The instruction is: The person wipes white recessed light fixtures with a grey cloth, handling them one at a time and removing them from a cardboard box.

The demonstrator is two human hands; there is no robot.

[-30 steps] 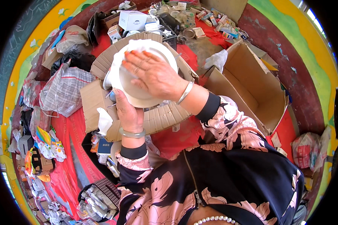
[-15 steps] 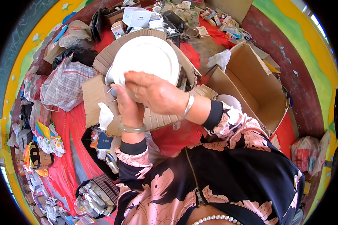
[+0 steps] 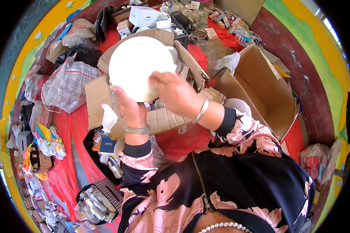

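Note:
A round white plastic piece [image 3: 140, 64], like a lid or a shallow tub, is held up over an opened cardboard box [image 3: 99, 101]. My left hand [image 3: 130, 106] grips its lower left edge, the thumb in front and the other fingers hidden behind it. My right hand [image 3: 179, 95] is at the lower right edge, its fingers blurred by motion over the white surface. Whether those fingers hold the rim or only brush it, I cannot tell. Inside the box, partly covered by the white piece, are pale items. A loose white scrap [image 3: 109, 118] hangs on the box's near left flap.
An open cardboard carton [image 3: 266, 91] stands at the right, a whitish glove [image 3: 227, 62] on its edge. Checked woven bag [image 3: 70, 85] lies left. Small boxes [image 3: 144, 16] and clutter fill the far side. Nearer left are a dark bin [image 3: 90, 143] and a checked container [image 3: 109, 190].
The white piece has shifted left and turned, so its face looks plainer. My right hand has moved right, from near my left thumb to the lower right edge.

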